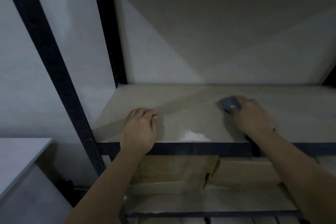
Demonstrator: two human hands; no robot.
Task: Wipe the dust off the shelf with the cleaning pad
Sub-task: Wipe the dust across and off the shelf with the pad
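The shelf [190, 107] is a pale beige board in a dark metal frame, dimly lit. My right hand [254, 116] presses a blue-grey cleaning pad [228, 102] flat on the board, right of centre, with the fingers over its near edge. My left hand [141, 129] rests on the board near the front edge, left of centre, fingers curled and holding nothing. A small heap of white dust [195, 135] lies at the front edge between the two hands.
Dark metal uprights [54, 71] rise at the left, with a white wall behind the shelf. Flattened cardboard boxes [181, 174] lie on the level below. A white table corner [20, 152] sits at lower left.
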